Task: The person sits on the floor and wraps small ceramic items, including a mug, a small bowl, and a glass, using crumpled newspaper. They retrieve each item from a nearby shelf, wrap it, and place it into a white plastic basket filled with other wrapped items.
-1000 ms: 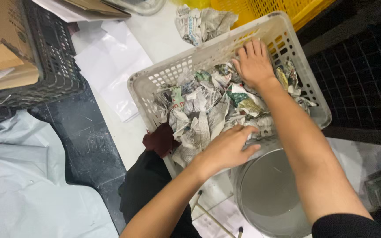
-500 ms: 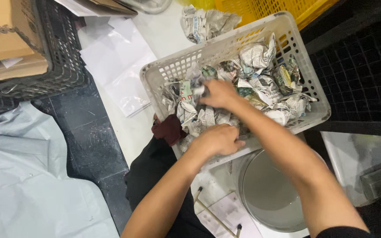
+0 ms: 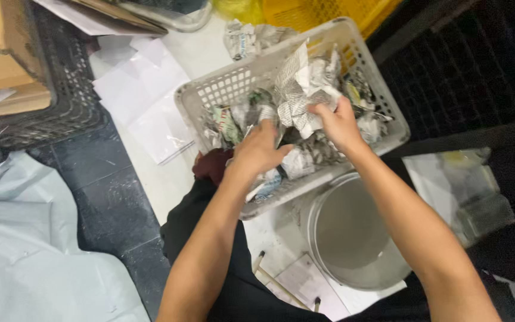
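Observation:
A pale grey plastic basket (image 3: pixel 210 89) holds several crumpled wads of newspaper. My right hand (image 3: pixel 336 124) grips one newspaper wad (image 3: pixel 302 98) and has it raised above the pile in the basket. My left hand (image 3: pixel 256 150) rests palm down on the other crumpled newspaper (image 3: pixel 296 161) near the basket's front rim; whether it grips any is hidden. Just below the basket stands a round metal bowl (image 3: pixel 353 235) with nothing showing inside it.
A black crate (image 3: pixel 67 101) with cardboard boxes (image 3: pixel 4 65) sits at the upper left. White paper sheets (image 3: pixel 144 101) lie on the white surface. A yellow crate (image 3: pixel 323 15) is behind the basket. Pale cloth (image 3: pixel 25 250) covers the lower left. A dark red cloth (image 3: pixel 213 167) lies by the basket.
My right hand moved from the basket's far side to its middle and lifted a newspaper wad. My left hand shifted from the front rim up onto the pile.

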